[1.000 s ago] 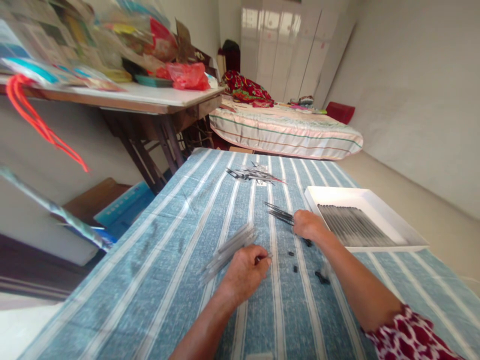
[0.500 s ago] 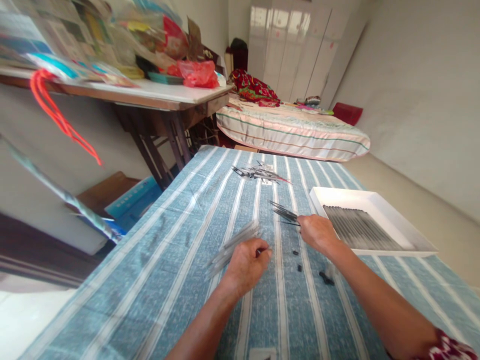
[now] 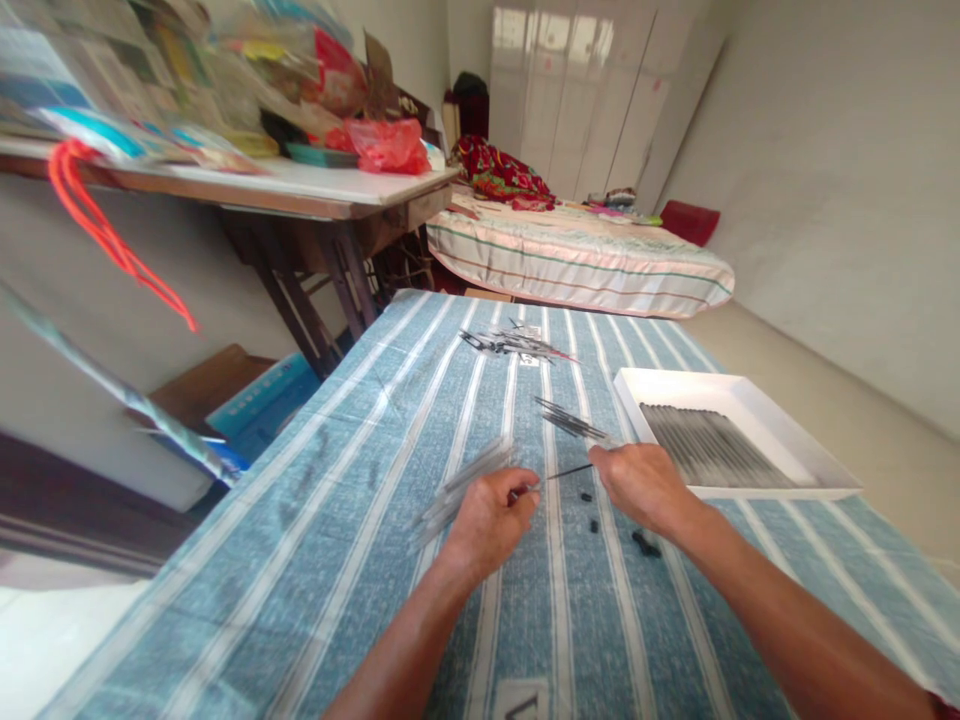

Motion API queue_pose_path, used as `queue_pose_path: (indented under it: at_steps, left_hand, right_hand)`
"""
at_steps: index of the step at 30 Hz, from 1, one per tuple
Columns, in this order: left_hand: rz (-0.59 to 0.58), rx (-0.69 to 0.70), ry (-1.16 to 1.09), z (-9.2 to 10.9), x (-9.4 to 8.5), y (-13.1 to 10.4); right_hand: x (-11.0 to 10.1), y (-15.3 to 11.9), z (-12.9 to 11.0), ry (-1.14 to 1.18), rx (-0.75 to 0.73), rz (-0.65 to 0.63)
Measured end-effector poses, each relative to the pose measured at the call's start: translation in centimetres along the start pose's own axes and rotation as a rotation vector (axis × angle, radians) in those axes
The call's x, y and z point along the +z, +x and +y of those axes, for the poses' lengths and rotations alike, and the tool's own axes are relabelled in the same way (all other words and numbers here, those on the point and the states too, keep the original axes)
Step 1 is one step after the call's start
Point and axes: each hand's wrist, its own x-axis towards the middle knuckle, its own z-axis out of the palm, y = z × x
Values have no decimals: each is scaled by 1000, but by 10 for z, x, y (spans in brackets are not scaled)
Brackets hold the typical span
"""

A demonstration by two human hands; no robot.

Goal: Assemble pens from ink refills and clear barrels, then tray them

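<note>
My right hand (image 3: 641,485) is closed in a pinch on a thin black pen refill (image 3: 568,472). The refill points left, its tip close to the fingers of my left hand (image 3: 491,525). That left hand is closed too, thumb against fingers, and what it grips is mostly hidden. Beside it lies a blurred bundle of clear pen barrels (image 3: 457,495). A bunch of dark refills (image 3: 566,417) rests just beyond my right hand. Small black pieces (image 3: 586,497) lie on the cloth, and a larger black piece (image 3: 645,544) sits under my right wrist.
A white box (image 3: 795,430) on the right holds a row of dark pens (image 3: 709,440). Farther back is a loose pile of thin black and red-tipped sticks (image 3: 514,343). Striped cloth (image 3: 360,480) covers the table. A cluttered side table (image 3: 315,190) stands at the left, a bed (image 3: 577,255) behind.
My right hand has drawn the refill away from beside the bunch and turned it toward my left hand. My left hand has hardly moved. The view has shifted slightly.
</note>
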Motion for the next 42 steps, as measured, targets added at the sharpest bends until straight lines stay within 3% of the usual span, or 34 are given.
queue_pose_path:
  at_steps: [13, 20, 25, 30, 33, 35, 38, 42]
  left_hand:
    - [-78, 61, 77, 0, -2, -1]
    - [-144, 11, 4, 1, -4, -2]
    - [-199, 1, -95, 2, -2, -4]
    - [-179, 28, -149, 8, -1, -6]
    - [-112, -7, -237, 13, -2, -7]
    - [-72, -16, -297, 15, -3, -7]
    - [-55, -9, -344, 15, -3, -7]
    - [-67, 33, -370, 15, -2, -8]
  right_hand:
    - [-3, -6, -8, -8, -78, 53]
    - [2, -8, -6, 7, -98, 133]
    - [6, -14, -14, 55, -198, 270]
    - [14, -23, -26, 204, -343, 538]
    - [21, -23, -16, 332, -277, 643]
    - [27, -19, 0, 367, -114, 608]
    - [39, -9, 28, 373, 156, 412]
    - [52, 5, 45, 405, 265, 195]
